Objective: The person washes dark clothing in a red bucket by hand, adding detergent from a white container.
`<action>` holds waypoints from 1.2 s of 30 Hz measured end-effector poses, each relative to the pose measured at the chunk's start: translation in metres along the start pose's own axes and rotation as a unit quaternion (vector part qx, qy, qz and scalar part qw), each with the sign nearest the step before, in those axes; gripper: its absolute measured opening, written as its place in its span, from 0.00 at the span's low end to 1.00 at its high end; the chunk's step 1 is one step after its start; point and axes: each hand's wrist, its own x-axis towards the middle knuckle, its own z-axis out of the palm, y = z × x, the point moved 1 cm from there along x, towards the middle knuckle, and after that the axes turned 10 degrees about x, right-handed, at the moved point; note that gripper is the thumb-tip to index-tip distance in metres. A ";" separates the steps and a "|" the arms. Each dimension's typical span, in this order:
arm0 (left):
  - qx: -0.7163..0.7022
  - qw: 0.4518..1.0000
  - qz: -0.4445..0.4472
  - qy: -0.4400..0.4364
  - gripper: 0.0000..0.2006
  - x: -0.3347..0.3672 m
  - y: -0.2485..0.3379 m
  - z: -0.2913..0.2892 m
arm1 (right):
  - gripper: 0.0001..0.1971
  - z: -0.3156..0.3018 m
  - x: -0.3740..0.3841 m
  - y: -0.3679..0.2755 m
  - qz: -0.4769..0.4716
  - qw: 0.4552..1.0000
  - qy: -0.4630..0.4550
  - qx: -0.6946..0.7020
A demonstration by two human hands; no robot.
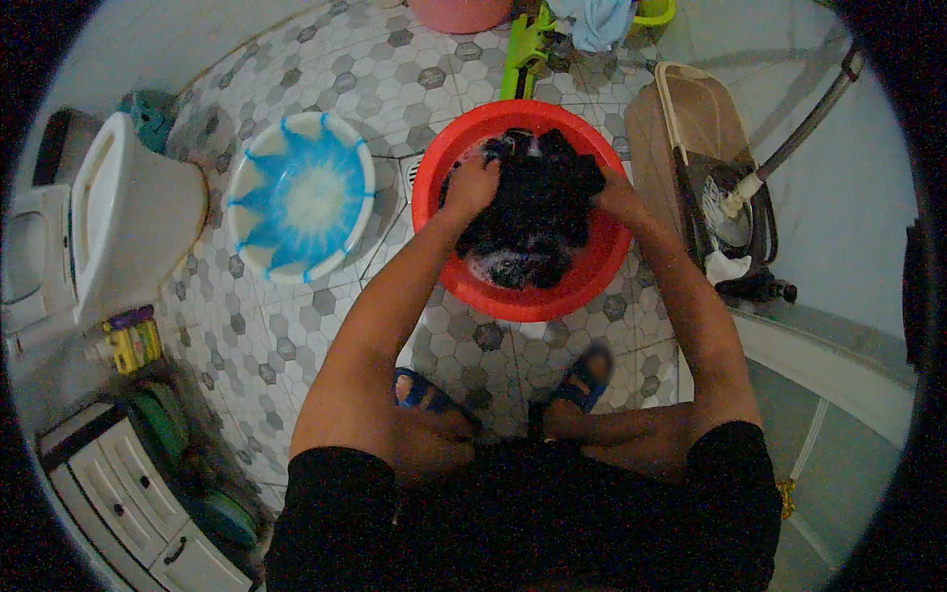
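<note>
A black wet garment (538, 197) lies bunched in soapy water inside a round red basin (612, 259) on the floor. My left hand (475, 185) is closed on the cloth at its left side, fingers curled into it. At the opposite side, by the basin's right wall, my right hand (614, 195) grips the garment's edge; its fingertips are partly hidden. White suds (508, 268) show along the near edge of the cloth. What kind of garment it is cannot be made out.
A blue and white basin (367, 187) stands to the left, with a toilet (138, 212) beyond it. A beige tub-like thing with a hose (691, 109) leans at the right. Near the far side are a green long-handled tool (526, 49) and a pink tub (460, 12). A drawer cabinet (133, 483) is at lower left.
</note>
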 end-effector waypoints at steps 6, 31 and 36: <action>0.163 0.978 0.114 0.064 0.32 -0.046 0.038 -0.013 | 0.60 0.050 -0.008 -0.027 -0.143 0.921 0.034 -0.359; 0.120 0.982 0.099 -0.108 0.36 -0.026 0.025 0.058 | 0.23 0.068 0.044 -0.016 -0.165 0.901 0.065 -0.397; -0.160 0.962 0.107 -0.194 0.30 0.014 0.021 0.016 | 0.24 0.065 0.038 0.021 -0.161 0.927 0.076 -0.331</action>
